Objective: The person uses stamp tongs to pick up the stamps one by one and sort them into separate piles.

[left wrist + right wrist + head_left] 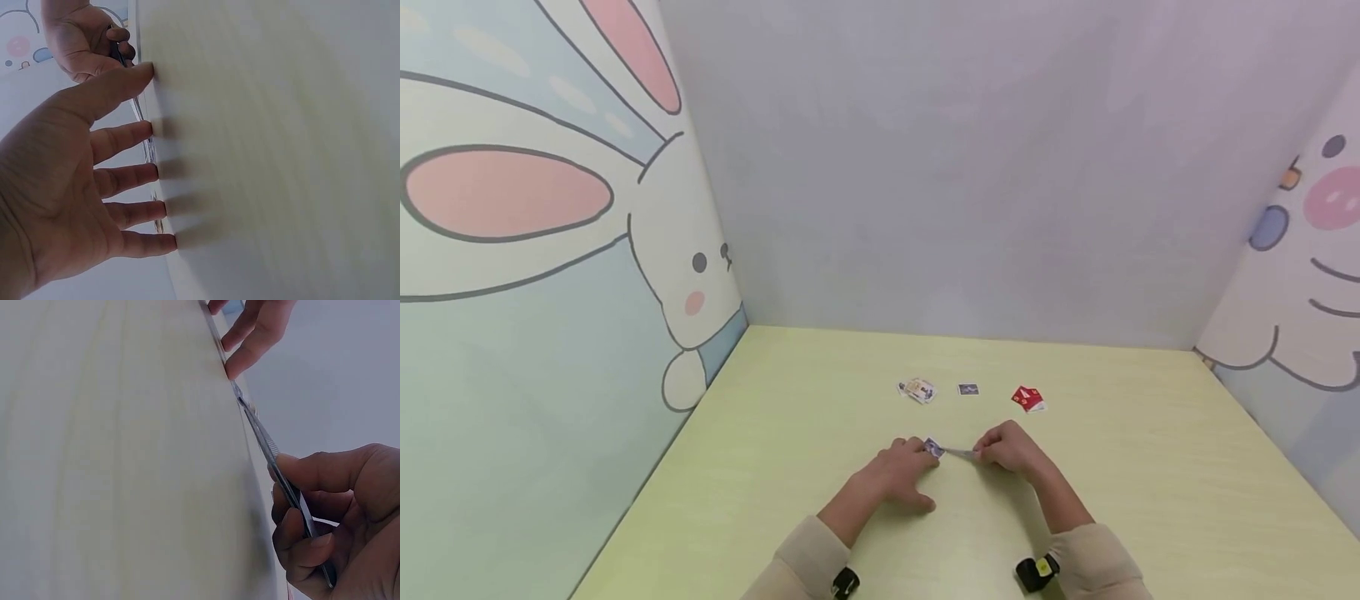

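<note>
My right hand (1013, 450) grips a pair of metal tweezers (269, 445) between thumb and curled fingers. The tweezers slant down to the left, their tips at the right edge of a small dark-patterned card (935, 448) lying on the table. Whether the tips pinch the card cannot be made out. My left hand (897, 477) is spread, its fingertips (165, 242) resting on the tabletop. In the head view, its foremost fingers touch the card's left side. The thumb stands apart, nearer my body.
Beyond the hands lie a loose pile of pale printed cards (917, 390), a single dark-patterned card (968, 389) and some red cards (1028, 398). The pale yellow table (820, 367) meets a grey back wall (940, 167) and cartoon-covered side walls.
</note>
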A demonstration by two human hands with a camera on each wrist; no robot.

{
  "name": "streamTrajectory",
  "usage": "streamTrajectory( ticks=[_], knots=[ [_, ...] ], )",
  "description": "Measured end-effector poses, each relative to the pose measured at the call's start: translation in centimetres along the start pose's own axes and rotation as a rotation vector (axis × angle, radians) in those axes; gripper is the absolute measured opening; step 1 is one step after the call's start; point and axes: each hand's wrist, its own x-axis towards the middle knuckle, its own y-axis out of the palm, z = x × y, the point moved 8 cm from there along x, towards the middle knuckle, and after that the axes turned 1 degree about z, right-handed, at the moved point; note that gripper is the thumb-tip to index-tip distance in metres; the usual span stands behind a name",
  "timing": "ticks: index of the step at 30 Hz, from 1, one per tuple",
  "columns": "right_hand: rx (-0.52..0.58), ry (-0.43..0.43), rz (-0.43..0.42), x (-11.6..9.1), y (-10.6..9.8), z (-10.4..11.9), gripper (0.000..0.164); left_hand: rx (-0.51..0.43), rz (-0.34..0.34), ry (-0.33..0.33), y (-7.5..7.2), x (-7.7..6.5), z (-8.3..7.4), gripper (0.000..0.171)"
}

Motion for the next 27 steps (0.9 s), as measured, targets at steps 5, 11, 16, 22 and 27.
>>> streamTrajectory(
  ticks=[5, 11, 16, 22, 27],
  knots=[
    [0.016, -0.026, 0.008, 0.0, 0.1, 0.0, 0.006, 0.007, -0.010, 0.001, -0.1, -0.3, 0.5, 0.054],
    [0.026, -0.014, -0.013, -0.3, -0.7, -0.2, 0.007, 0.071, -0.050, 0.005, -1.0, -0.6, 0.6, 0.052],
    [0.052, 0.002, -0.023, -0.5, -1.3, -0.1, 0.008, 0.143, -0.061, 0.001, -1.4, -0.7, 0.2, 0.049],
    [0.065, 0.019, -0.049, -0.8, -1.5, -0.4, 0.007, 0.161, -0.078, -0.017, -1.8, -0.9, 0.2, 0.050],
    [0.084, 0.042, -0.099, -1.2, -1.7, -1.0, 0.010, 0.151, -0.138, -0.016, -2.2, -0.8, 0.2, 0.050]
  ],
)
